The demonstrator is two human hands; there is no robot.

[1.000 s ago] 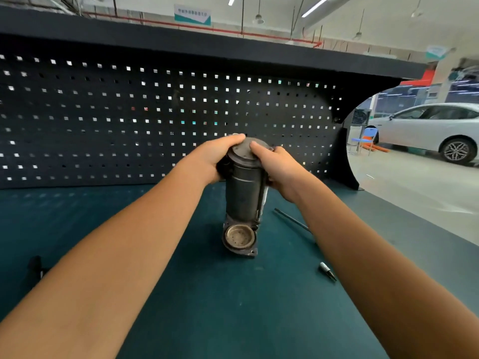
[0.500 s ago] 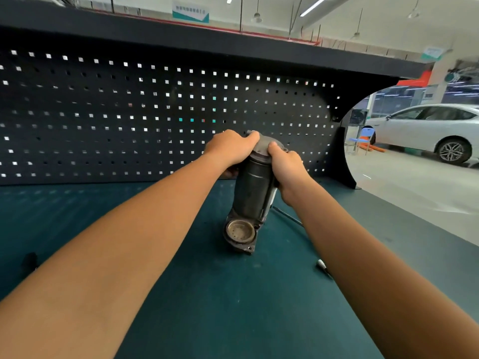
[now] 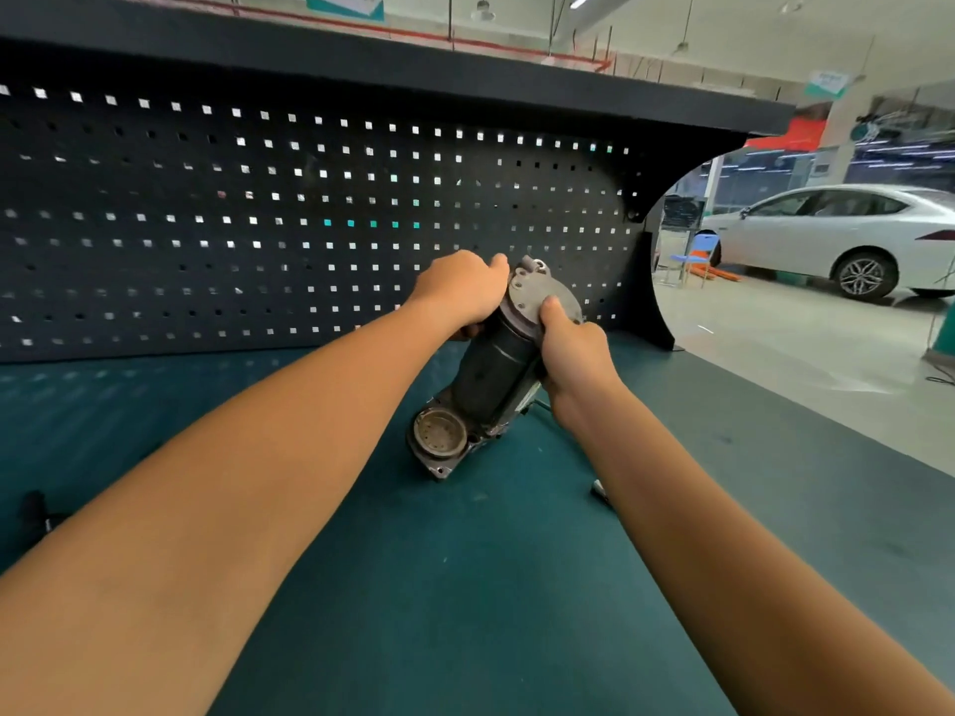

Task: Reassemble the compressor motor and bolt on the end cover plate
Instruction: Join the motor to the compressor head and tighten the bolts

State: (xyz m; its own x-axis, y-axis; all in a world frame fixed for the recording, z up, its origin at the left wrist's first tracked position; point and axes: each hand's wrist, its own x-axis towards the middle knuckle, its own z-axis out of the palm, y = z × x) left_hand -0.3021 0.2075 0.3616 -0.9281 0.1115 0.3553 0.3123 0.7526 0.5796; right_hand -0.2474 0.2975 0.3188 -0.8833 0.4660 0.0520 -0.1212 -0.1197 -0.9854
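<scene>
The dark cylindrical compressor motor [image 3: 491, 377] leans on the green mat, its top tipped up and to the right, its round open port [image 3: 439, 432] facing me at the bottom. The grey end cover plate [image 3: 537, 302] sits on the upper end, bolt holes showing. My left hand [image 3: 457, 294] grips the upper left side of the motor, fingers curled round the plate's edge. My right hand [image 3: 573, 361] grips the right side, with the thumb pressed on the plate's face.
A black pegboard [image 3: 258, 224] walls the back of the green bench mat [image 3: 439, 586]. A small metal tool tip [image 3: 598, 489] peeks out beside my right forearm. A dark object [image 3: 33, 506] lies at the left edge. A white car [image 3: 847, 240] stands beyond the bench's right end.
The motor has tilted from nearly upright to leaning right, so the cover plate's face now shows. Both hands kept their grip and moved with it.
</scene>
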